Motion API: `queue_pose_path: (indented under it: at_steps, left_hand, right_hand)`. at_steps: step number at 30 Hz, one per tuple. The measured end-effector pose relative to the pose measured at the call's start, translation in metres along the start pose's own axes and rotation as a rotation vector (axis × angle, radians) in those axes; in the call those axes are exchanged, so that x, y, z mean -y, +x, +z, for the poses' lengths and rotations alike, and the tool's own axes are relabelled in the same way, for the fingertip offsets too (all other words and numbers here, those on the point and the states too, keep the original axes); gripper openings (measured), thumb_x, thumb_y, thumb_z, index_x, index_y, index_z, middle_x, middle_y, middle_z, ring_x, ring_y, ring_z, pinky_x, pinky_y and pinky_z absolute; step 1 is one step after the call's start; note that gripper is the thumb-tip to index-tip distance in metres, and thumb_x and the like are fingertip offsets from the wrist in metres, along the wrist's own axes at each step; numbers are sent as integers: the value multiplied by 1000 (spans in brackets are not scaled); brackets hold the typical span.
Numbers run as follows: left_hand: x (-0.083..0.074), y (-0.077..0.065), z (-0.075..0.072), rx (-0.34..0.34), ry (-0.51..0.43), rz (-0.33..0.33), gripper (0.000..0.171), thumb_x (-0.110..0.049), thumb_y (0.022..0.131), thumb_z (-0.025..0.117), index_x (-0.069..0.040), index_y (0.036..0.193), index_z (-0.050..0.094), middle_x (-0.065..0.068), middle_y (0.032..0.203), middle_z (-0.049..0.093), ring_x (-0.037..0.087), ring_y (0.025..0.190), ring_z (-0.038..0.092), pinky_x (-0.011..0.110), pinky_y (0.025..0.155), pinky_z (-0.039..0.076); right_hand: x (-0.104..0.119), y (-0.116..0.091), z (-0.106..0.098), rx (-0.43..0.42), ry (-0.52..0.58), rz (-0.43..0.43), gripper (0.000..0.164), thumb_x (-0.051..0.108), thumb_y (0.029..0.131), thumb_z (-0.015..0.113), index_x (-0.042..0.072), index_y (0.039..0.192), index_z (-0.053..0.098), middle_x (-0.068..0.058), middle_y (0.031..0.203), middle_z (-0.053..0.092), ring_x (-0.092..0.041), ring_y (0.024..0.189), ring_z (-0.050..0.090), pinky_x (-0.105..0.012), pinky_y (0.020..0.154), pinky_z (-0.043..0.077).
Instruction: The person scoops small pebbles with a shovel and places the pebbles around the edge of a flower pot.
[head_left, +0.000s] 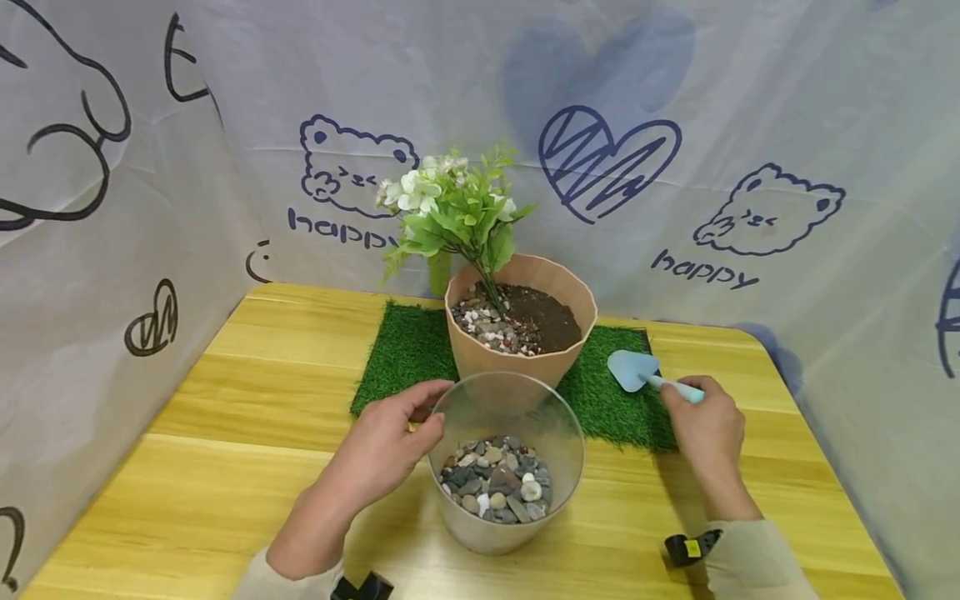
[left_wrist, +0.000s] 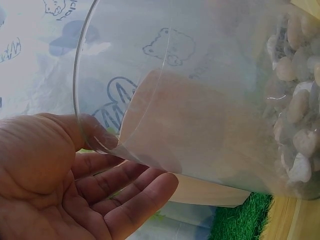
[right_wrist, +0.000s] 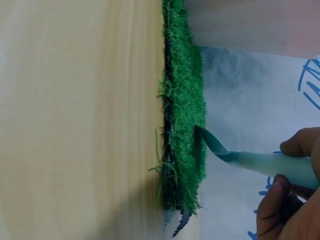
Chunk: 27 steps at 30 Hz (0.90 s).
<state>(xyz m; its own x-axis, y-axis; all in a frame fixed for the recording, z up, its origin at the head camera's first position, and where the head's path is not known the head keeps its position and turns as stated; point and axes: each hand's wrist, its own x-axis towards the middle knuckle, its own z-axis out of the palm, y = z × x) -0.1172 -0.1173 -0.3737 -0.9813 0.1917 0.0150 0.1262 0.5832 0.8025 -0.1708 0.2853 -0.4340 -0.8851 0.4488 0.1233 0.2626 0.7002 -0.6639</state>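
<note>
A clear container (head_left: 558, 483) with stones (head_left: 497, 483) in its bottom stands upright on the table. At its left side near the rim, my left hand (head_left: 390, 437) holds it between thumb and fingers. The remaining fingers (left_wrist: 145, 200) are loosely bent beside the wall. My right hand (head_left: 708, 429) pinches the pale-blue handle of a small trowel (head_left: 633, 369), whose blade is over the right part of the green turf mat (right_wrist: 187, 110). Behind the container is a peach flower pot (head_left: 510, 367) holding dark soil (head_left: 551, 317), pebbles on its left side and a leafy white-flowered plant (head_left: 457, 217).
The wooden table (head_left: 225, 467) reaches back to a white cloth (head_left: 480, 92) with drawn bears and hearts. Cloth also hangs at the left and right. Black wrist straps (head_left: 693, 548) sit at both sleeves.
</note>
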Motion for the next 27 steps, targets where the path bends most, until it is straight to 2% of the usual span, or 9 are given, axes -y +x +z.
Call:
queue_pose_path:
  at_steps: [5,10,14,21,24,27]
  left_hand:
    - [0,0,0,1,11,5,44,-20,102,62,-20,146,63,5,117,77,11,89,69,32,75,59]
    - [-1,0,0,-5,26,9,43,-20,102,63,-20,146,63,5,116,77,10,89,69,31,74,58]
    - [-1,-1,1,-19,33,19,43,-20,102,62,-21,145,64,5,117,77,11,91,71,30,74,59]
    - [-1,-1,0,-31,24,18,43,-20,102,62,-21,145,64,5,118,77,14,92,71,30,73,59]
    - [-1,-2,0,-31,24,16,43,-21,102,62,-21,145,64,5,118,77,14,92,72,31,73,59]
    - [0,-1,1,-28,19,20,43,-20,102,62,-22,145,64,6,118,78,14,93,72,30,73,59]
  right_hand:
    - [3,1,-4,-7,24,-9,42,41,99,64,8,124,71,-16,97,73,-23,66,55,-34,54,42]
    - [9,0,-11,-3,32,-11,39,40,98,66,9,122,72,-11,88,72,-20,59,55,-32,50,43]
    - [13,0,-18,0,27,-18,38,42,98,66,11,120,74,-7,81,70,-19,59,54,-32,50,43]
    - [19,-4,-32,37,110,-47,48,48,101,64,7,124,73,-18,95,79,-2,61,67,-23,54,57]
    - [23,-7,-39,32,124,-56,55,54,101,63,6,125,73,-18,94,79,1,61,66,-22,55,57]
    - [28,-10,-48,22,111,-61,57,56,100,63,6,125,73,-12,90,79,1,61,66,-23,53,56]
